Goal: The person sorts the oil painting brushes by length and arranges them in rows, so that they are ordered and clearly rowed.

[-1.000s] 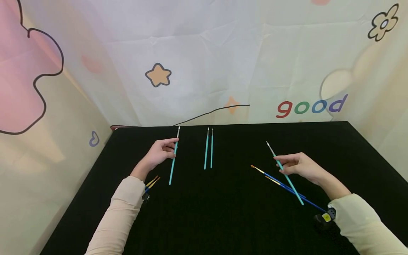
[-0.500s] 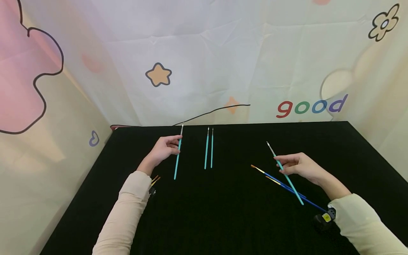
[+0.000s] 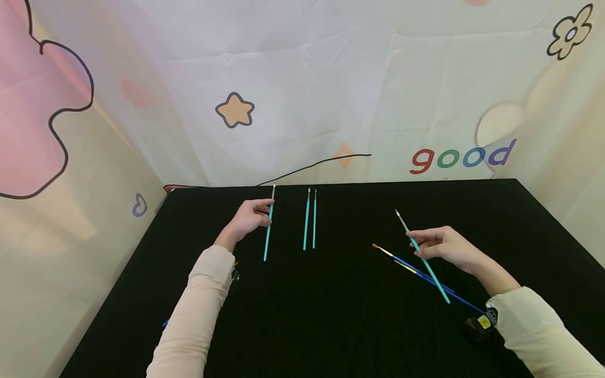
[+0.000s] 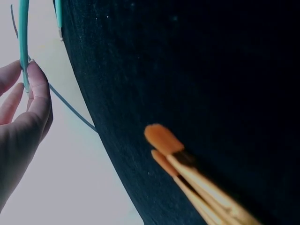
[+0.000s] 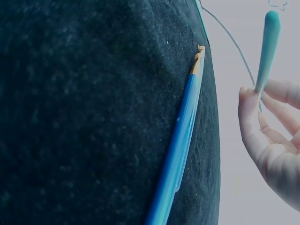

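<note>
At the left back of the black table, my left hand (image 3: 248,216) pinches a turquoise paintbrush (image 3: 268,239) by its handle, bristle end pointing away from me. To its right, two more turquoise paintbrushes (image 3: 306,226) lie side by side on the cloth. My right hand (image 3: 444,245) holds another turquoise paintbrush (image 3: 432,275) between thumb and fingers, slanted over two blue paintbrushes (image 3: 406,264) that lie crossed beneath it. In the left wrist view, two orange-bristled paintbrushes (image 4: 187,166) with gold ferrules lie below the left wrist; the left sleeve mostly hides them in the head view.
A black cloth (image 3: 331,315) covers the table up to its far edge. Behind and at both sides hangs a pale printed curtain (image 3: 302,105) with a star, a flower and the word "good". A small wrist camera (image 3: 484,320) sits under the right cuff.
My left hand has shifted right and slightly away, carrying its turquoise paintbrush closer to the two lying ones. The left sleeve now covers more of the orange-tipped brushes. My right hand stays still.
</note>
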{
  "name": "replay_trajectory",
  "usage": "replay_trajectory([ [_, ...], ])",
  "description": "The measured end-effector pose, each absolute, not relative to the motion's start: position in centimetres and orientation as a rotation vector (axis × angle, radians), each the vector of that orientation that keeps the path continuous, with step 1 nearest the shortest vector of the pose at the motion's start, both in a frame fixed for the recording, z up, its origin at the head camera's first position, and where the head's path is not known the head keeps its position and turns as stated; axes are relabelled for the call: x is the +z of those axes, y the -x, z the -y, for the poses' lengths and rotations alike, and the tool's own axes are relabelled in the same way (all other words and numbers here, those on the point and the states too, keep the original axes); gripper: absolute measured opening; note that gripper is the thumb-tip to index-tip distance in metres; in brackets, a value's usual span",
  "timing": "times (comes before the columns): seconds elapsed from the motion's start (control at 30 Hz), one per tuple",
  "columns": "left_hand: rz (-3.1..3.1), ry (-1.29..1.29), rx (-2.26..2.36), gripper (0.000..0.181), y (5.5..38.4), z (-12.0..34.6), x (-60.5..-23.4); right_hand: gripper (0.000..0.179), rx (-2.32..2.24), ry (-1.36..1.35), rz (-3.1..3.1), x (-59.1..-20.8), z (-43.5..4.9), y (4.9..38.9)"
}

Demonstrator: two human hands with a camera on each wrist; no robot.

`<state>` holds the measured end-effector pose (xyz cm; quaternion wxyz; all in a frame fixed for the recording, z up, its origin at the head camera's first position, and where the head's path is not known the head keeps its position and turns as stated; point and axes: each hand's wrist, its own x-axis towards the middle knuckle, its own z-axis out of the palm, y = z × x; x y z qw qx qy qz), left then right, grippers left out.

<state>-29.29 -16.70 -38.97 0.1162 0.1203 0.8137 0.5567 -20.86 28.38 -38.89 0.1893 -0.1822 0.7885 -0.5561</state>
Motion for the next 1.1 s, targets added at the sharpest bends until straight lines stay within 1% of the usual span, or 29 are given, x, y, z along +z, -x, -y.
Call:
replay_trajectory([
  [0.37, -2.361, -0.327, 1.655, 0.054, 30.5, 15.3, -39.4, 0.049, -1.553, 0.501, -2.224, -38.9, -28.5, 20.9],
  [1.1, -2.424, -0.217, 1.533, 0.054, 32.5, 12.6, -40.1, 0.050, -1.528, 0.476, -2.254, -39.1, -28.6, 21.1],
])
